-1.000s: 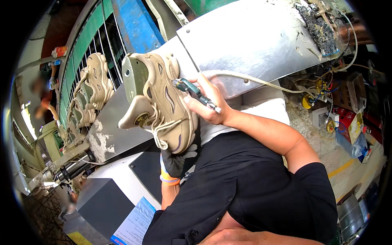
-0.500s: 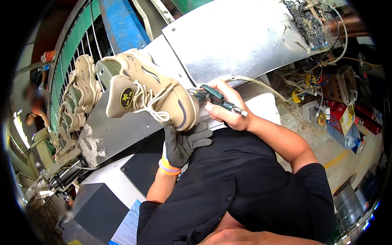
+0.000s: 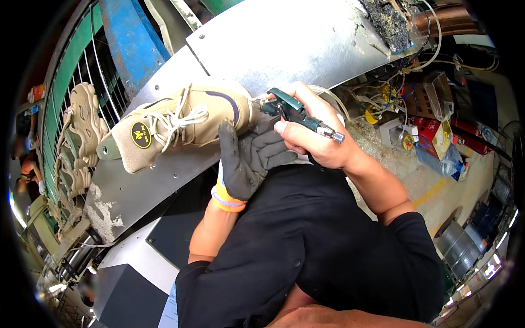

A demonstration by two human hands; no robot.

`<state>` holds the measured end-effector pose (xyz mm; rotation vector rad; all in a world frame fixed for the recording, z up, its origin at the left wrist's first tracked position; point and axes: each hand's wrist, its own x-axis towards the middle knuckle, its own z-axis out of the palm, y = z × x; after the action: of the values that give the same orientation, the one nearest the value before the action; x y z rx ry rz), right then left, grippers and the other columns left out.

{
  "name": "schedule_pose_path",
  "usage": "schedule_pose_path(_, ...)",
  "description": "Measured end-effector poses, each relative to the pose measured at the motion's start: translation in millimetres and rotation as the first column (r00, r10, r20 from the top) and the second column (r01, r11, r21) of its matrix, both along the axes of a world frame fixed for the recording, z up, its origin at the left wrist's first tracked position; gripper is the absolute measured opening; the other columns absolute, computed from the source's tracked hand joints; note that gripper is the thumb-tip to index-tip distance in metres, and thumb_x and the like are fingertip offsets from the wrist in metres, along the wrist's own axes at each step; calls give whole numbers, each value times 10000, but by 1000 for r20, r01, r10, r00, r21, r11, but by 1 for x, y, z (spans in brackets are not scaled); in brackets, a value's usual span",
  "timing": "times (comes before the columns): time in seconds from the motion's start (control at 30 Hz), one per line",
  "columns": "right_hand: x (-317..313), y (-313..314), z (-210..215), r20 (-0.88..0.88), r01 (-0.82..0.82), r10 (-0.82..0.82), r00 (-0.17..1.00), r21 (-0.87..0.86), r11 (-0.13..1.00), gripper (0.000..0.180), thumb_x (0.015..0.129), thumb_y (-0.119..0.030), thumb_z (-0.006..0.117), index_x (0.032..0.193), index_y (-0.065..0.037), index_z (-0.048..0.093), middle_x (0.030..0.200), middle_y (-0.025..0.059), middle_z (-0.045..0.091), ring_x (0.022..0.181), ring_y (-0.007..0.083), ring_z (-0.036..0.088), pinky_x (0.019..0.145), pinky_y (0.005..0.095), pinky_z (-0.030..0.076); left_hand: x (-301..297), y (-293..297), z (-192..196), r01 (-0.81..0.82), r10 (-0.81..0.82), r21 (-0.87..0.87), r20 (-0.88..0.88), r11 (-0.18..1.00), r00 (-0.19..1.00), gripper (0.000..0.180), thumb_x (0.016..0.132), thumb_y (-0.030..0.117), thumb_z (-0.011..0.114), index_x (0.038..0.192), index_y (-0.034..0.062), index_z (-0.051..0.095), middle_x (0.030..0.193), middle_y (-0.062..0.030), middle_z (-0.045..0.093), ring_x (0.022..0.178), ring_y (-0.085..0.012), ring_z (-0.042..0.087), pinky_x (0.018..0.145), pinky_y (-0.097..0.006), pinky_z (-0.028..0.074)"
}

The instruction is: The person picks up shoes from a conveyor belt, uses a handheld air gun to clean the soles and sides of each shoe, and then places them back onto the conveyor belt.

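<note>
One shoe (image 3: 219, 112) is over the metal surface (image 3: 136, 188), toe pointing right. The gloved left grip (image 3: 249, 156) is spread, palm up, near the toe. The bare right grip (image 3: 322, 134) curls around a green tool (image 3: 291, 105), its metal tip just beside the toe.

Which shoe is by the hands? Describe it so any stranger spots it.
Find the silvery metal surface. Over its left part is a beige laced shoe, toe by the gloved left hand. Unlike the shoes farther left, it shows a black-and-yellow tongue badge.
</note>
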<state>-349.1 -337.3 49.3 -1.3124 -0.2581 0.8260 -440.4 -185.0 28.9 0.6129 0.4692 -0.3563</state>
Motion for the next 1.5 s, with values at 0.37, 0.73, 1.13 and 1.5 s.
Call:
schedule_pose_path(0.37,-34,19,-38,411,163,-133,902,-38,986,409,825,-23,596,1202,27,443,672,47,585,589,68,512,588,229,404,25,5,-32,-162,165,-43,98,986,981,758,952,663,263,1237,0,492,1111,-121,602,961,-197,609,858,-321,498)
schedule_pose_path(0.73,46,-26,-45,201,253,-274,940,127,959,426,894,-135,586,1254,49,452,823,136,651,698,172,640,626,271,514,-67,112,49,-380,-327,863,484,333,812,662,875,405,488,1323,-83,470,1300,-233,535,1242,-333,498,1058,-411,385)
schedule_pose_path(1.13,109,-91,-57,221,760,-788,574,214,614,423,912,-132,538,1277,30,398,802,104,627,649,166,621,532,265,497,-95,99,37,-157,-124,917,119,-366,985,725,704,205,776,1325,-23,481,1317,-195,525,1215,-342,516,1019,-401,408)
schedule_pose_path(1.5,132,-90,-67,256,692,-758,600,309,652,502,896,-165,544,1304,43,339,788,103,606,647,156,583,580,267,494,266,40,30,-685,-61,707,702,174,709,568,783,63,721,1309,6,513,1278,-111,556,1183,-219,506,1023,-326,386)
